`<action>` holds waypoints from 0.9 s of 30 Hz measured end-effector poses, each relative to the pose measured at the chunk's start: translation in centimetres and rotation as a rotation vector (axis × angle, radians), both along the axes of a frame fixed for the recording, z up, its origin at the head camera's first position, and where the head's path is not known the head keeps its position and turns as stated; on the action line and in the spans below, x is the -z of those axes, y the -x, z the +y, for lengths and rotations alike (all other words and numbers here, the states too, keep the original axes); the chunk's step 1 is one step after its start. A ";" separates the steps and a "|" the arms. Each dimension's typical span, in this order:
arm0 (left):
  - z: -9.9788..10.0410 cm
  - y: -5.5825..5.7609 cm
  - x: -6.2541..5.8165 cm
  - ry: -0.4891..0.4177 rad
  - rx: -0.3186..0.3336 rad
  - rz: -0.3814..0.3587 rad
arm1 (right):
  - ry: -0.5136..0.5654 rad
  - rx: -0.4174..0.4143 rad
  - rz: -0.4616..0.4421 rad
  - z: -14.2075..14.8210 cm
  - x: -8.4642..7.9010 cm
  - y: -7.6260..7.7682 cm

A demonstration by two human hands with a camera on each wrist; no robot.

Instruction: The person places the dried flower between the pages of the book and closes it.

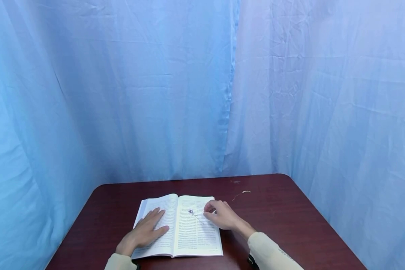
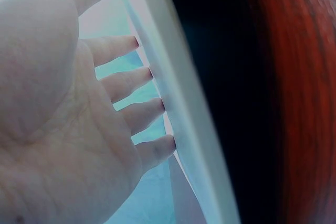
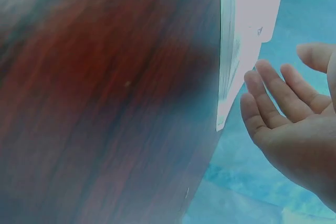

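Right hand [image 1: 222,215]: fingers loosely bent, holding nothing; contact with the open book [image 1: 187,242] is unclear. The flower sprig [image 1: 191,212] lies just left of these fingertips, lower centre of the frame, stem slanting toward lower right. The left hand [image 1: 145,230], farther off, rests, fingers spread, on the book.

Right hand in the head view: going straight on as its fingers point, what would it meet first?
The right hand would probably meet the small flower sprig on the right page of the open book, though the hand's height above the page is unclear.
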State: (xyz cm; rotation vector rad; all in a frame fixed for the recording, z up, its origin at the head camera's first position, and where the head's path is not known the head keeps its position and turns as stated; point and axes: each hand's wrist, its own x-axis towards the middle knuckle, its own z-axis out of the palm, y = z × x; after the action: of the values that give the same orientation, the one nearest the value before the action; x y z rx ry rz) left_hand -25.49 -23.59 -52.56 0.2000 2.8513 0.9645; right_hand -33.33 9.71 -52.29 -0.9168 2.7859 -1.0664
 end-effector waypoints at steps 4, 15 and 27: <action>-0.2 0.0 0.3 -0.002 0.005 0.006 | -0.039 -0.017 0.015 0.6 0.1 -0.4; -0.3 0.1 0.1 0.001 0.000 -0.004 | -0.134 -0.058 -0.009 2.8 0.6 -1.2; -1.2 1.0 2.2 -0.023 0.025 0.033 | -0.189 -0.075 0.019 4.5 1.1 -2.3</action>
State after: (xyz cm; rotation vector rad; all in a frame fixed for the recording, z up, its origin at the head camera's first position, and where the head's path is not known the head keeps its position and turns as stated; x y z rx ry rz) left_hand -26.48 -24.80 -54.81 0.2562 2.8611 0.9994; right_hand -31.04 14.25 -53.36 -1.0033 2.7815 -0.7721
